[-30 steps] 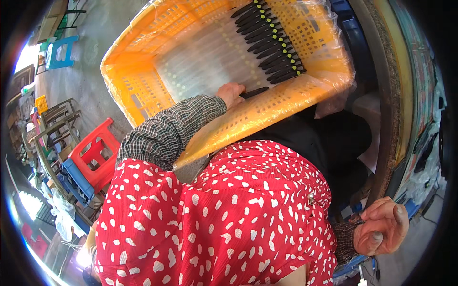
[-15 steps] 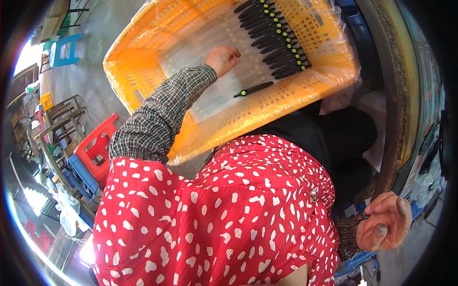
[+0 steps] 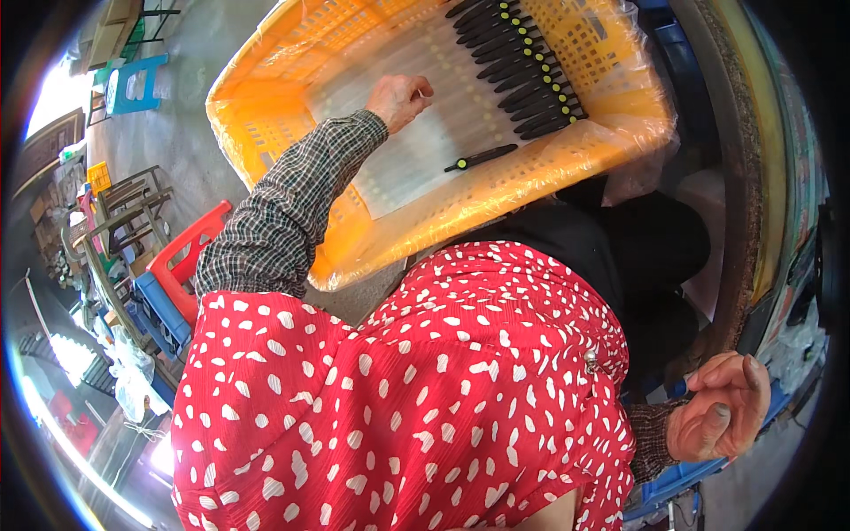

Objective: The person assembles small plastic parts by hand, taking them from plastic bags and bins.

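My left hand (image 3: 400, 100) hovers over the inside of a yellow plastic basket (image 3: 496, 190), its fingers curled in and nothing showing between them. Below it a pale translucent sheet (image 3: 390, 181) covers the basket's floor. Along the basket's right side lies a neat row of several slim black tapered pieces (image 3: 522, 80), each with a yellow-green dot. One more black piece (image 3: 491, 156) lies apart, near the basket's front wall. At the lower right my right hand (image 3: 722, 407) is held palm up, empty, with loosely bent fingers and the thumb apart.
Clear plastic film lines the basket and hangs over its rim. A red plastic stool (image 3: 188, 257) and a blue one (image 3: 137, 84) stand on the floor at the left. A dark, rough-edged board (image 3: 744, 177) runs along the right.
My left hand has moved left within the basket, away from the row of black pieces. The whole view has shifted slightly. My right hand keeps almost the same pose.
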`<state>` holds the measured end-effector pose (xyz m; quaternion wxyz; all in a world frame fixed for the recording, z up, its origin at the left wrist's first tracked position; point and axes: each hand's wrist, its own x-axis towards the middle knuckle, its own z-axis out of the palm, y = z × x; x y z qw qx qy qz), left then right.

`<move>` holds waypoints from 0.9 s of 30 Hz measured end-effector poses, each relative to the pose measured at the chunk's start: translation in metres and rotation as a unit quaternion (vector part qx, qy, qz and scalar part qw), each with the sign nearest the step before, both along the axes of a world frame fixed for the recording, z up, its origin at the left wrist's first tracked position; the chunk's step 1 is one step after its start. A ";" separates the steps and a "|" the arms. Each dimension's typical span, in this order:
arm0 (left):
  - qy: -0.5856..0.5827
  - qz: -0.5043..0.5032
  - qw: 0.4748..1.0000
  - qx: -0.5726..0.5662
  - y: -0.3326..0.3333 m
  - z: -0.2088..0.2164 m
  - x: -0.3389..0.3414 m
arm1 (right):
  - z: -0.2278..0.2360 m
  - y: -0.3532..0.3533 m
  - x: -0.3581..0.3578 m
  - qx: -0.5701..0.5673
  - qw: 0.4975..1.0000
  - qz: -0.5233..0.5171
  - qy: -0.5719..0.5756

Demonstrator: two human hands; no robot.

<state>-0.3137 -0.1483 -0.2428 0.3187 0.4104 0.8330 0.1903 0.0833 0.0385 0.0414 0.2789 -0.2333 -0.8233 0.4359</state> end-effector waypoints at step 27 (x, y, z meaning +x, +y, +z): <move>-0.051 -0.105 0.992 -0.037 -0.004 -0.050 0.048 | -0.001 -0.004 -0.023 0.025 0.997 -0.051 -0.056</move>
